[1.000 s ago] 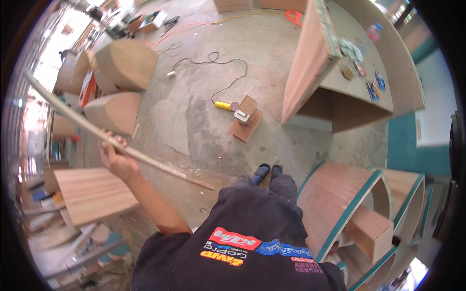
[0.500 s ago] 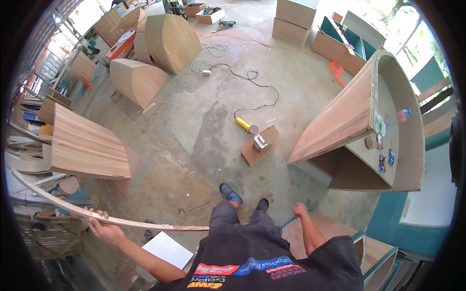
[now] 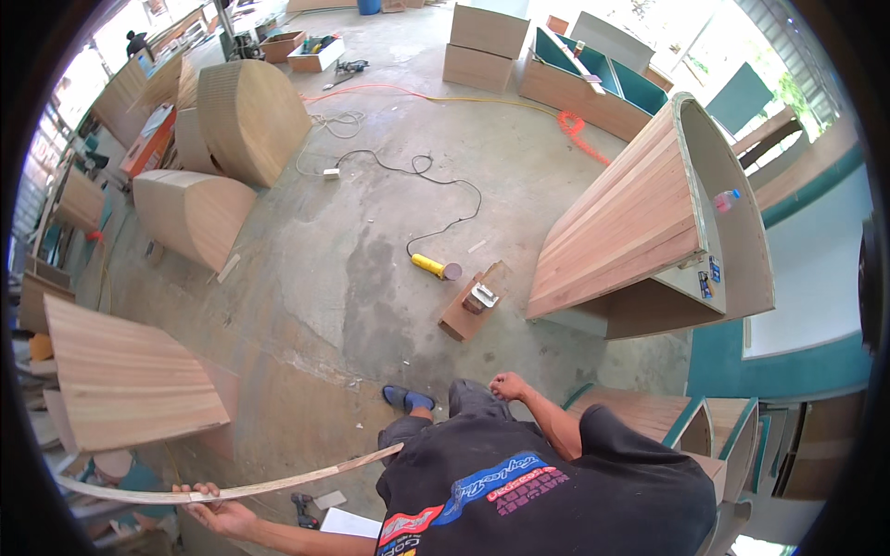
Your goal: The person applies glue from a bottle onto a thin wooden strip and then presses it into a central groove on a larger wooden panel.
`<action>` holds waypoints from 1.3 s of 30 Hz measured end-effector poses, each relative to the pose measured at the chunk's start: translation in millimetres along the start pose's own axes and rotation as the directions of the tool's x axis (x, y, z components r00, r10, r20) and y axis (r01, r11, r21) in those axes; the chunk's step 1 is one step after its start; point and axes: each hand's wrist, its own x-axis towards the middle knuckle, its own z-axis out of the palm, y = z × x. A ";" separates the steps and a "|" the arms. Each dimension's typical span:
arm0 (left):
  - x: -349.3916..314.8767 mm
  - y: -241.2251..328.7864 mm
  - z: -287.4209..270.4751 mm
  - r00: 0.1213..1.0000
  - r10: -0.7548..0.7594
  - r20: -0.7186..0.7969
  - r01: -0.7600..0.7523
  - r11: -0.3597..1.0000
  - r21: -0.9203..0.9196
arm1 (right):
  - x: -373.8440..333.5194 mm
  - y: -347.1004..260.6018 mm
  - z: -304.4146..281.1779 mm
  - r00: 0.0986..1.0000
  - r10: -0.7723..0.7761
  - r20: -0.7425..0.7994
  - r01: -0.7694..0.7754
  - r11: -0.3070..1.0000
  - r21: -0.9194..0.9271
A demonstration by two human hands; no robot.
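A long, thin, curved wooden strip [image 3: 297, 480] reaches from the far left side to the front of my dark shirt. My left hand [image 3: 213, 510] is closed around it, fingers over the top and thumb below. My right hand [image 3: 507, 385] hangs by my right thigh, its fingers loosely curled with nothing visible in them. On the concrete ahead of my feet, a yellow angle grinder [image 3: 428, 266] lies with its cord trailing away. Beside it, a metal-based power tool [image 3: 480, 297] rests on a brown wooden block [image 3: 456, 320].
To the right stands a wood-clad curved cabinet [image 3: 612, 218] with a bottle on it. More curved wooden pieces stand at left, including a slatted panel [image 3: 130, 380]. An orange coiled hose [image 3: 575, 130] crosses the floor. A drill [image 3: 303, 510] lies below the strip.
My view has turned and shifted, so the floor items sit further left and lower. My right hand has come in toward my thigh. My left hand still holds the strip, now lower in view.
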 end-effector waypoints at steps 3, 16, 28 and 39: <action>40.6 -15.5 13.6 0.996 -0.050 0.076 0.045 0.997 0.060 | 0.2 -15.2 19.1 0.997 0.072 -0.039 -0.071 0.997 0.035; 163.8 -177.0 92.0 0.985 -0.147 0.090 0.136 0.984 0.116 | 84.7 -64.4 32.7 0.989 -0.144 -0.037 0.098 0.820 -0.563; 280.3 -232.7 295.1 0.986 0.060 0.158 -0.056 0.998 -0.024 | 271.9 -329.4 -44.7 0.963 -0.185 -0.195 0.173 0.982 -0.078; 363.2 -358.4 547.7 0.981 0.025 0.191 -0.017 0.999 -0.042 | 385.3 -502.5 -156.9 0.989 0.028 -0.143 0.010 0.966 0.260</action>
